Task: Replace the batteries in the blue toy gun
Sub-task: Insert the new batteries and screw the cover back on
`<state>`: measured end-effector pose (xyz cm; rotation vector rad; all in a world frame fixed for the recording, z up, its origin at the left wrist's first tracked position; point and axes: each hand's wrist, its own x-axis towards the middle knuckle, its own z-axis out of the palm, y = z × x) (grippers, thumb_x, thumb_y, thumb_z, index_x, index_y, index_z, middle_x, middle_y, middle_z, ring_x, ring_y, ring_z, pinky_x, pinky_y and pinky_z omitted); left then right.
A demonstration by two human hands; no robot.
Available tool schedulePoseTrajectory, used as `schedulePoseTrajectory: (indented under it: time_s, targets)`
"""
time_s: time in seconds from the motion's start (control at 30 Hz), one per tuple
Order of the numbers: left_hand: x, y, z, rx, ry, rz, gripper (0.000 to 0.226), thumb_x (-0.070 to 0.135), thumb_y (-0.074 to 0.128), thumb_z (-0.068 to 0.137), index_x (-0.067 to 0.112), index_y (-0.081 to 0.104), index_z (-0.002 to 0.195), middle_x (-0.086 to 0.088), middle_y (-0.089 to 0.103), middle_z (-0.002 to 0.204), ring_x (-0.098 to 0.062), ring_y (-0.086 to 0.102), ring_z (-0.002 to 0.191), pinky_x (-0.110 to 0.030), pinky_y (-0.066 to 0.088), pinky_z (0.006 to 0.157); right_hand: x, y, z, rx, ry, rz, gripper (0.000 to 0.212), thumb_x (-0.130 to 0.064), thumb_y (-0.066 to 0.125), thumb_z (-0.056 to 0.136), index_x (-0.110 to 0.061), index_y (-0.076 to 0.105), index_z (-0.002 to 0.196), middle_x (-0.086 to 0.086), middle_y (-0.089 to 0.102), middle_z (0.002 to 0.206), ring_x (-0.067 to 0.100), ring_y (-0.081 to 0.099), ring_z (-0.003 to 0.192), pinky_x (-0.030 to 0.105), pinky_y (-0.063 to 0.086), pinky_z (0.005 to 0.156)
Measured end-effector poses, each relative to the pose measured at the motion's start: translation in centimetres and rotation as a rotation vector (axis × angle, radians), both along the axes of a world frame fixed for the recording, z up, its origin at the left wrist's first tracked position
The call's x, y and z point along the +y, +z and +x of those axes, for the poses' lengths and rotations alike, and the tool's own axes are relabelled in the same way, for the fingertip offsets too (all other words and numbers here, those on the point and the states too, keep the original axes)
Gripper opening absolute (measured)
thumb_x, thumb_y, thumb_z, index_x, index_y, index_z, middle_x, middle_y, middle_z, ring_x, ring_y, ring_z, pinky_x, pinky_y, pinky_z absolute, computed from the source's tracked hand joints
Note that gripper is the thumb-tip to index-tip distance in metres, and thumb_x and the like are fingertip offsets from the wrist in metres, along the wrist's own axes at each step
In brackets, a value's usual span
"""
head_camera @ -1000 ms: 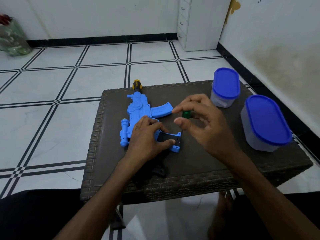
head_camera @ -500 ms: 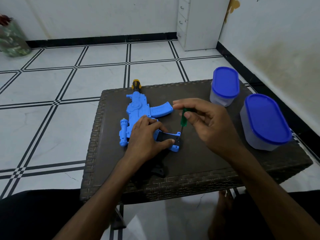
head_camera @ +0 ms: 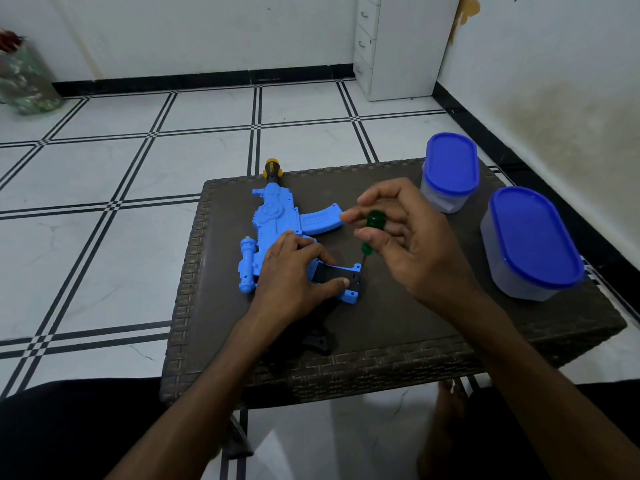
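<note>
— So, what is happening nearest the person?

— Both forearms are reaching over the dark woven table (head_camera: 398,362). The left hand (head_camera: 291,275) is pressing down on the grip end of the blue toy gun (head_camera: 273,223), which is lying flat near the table's left side with its muzzle pointing away. Its fingers are spreading moderately over the plastic, thumb lying along the black panel (head_camera: 334,273), which is probably the battery cover.

— And the right hand (head_camera: 408,237)?

— It is pinching the green-handled screwdriver (head_camera: 374,221) between thumb and fingertips, narrowly closed round the handle, the other fingers curling loosely. The thin shaft is running down toward the panel's right edge; whether the tip is seated in a screw is too small to tell.

— How should this step be done well?

— Judging by the task, the cover screw is being worked. Keeping the driver upright and pushing down while twisting should stop the tip slipping, and the left hand should be holding the gun from turning.

— Anything farther off?

— Two lidded containers, the near blue-lidded tub (head_camera: 533,244) and the far blue-lidded tub (head_camera: 450,171), are standing at the right. Whether batteries are inside is not showing.
</note>
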<state>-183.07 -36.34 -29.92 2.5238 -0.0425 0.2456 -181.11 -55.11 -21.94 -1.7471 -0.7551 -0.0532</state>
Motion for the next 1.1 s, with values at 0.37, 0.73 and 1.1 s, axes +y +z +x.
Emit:
schedulePoseTrajectory:
  time_s: [0.37,0.73,1.1]
  targets:
    - [0.0,0.1,-0.1,0.006,-0.003,0.011,0.03,0.057,0.073,0.068,0.043,0.054,0.086,0.012,0.046,0.108,-0.009,0.04,0.116,-0.031,0.033,0.101,-0.5,-0.1,0.2,-0.109,-0.018,-0.083,0.02,-0.005,0.063,0.091,-0.006,0.069,0.11,0.002,0.064,0.11,0.014,0.063,0.107,0.034,0.056,0.088]
    - [-0.1,-0.2,0.0,-0.006,0.0,0.001,0.03,0.056,0.074,0.067,0.04,0.057,0.087,0.012,0.048,0.108,-0.01,0.039,0.121,-0.028,0.029,0.104,0.6,-0.7,0.7,-0.392,-0.124,-0.366,0.013,-0.017,0.052,0.099,-0.009,0.061,0.095,-0.002,0.055,0.083,0.014,0.05,0.077,0.032,0.044,0.07]
    - [-0.1,-0.1,-0.1,-0.006,0.003,0.011,0.03,0.057,0.072,0.067,0.04,0.057,0.086,0.012,0.047,0.106,-0.008,0.038,0.118,-0.023,0.026,0.098,0.4,-0.6,0.9,-0.217,-0.051,-0.276,0.023,-0.009,0.062,0.093,-0.015,0.061,0.115,-0.002,0.063,0.084,0.013,0.062,0.078,0.031,0.053,0.071]
